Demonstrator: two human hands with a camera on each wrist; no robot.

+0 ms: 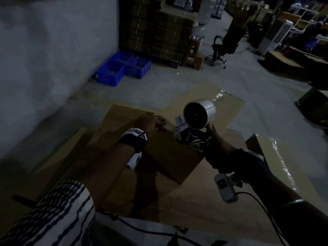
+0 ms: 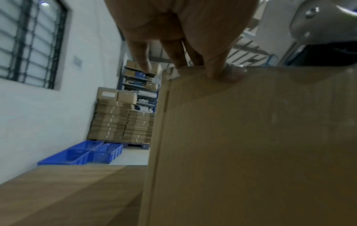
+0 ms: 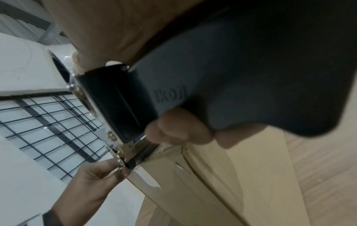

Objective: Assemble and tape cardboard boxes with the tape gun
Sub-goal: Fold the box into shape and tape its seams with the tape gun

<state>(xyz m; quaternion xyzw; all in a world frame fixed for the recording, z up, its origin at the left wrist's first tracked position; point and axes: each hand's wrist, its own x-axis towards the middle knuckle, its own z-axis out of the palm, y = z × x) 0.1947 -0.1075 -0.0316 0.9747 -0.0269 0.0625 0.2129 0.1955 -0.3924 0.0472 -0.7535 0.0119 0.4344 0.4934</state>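
Your right hand (image 1: pixel 215 139) is wrapped around the tape gun (image 1: pixel 193 125) handle, nose at the far top edge of the box (image 1: pixel 170 153) on the desk (image 1: pixel 204 206). Your left hand (image 1: pixel 156 124) pinches that edge beside the nose, probably anchoring the tape end so the pull starts clean. Count: one gun, one roll, one box in work, one taped box (image 1: pixel 278 157) at right, two blue crates (image 1: pixel 122 69) on the floor.

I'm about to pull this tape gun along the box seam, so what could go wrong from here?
1. The left hand pinches the tape end right beside the tape gun head; the fingers may get nicked by the cutter.
2. The right hand holds the gun tilted at the box edge, so the tape might wrinkle or run off the seam.
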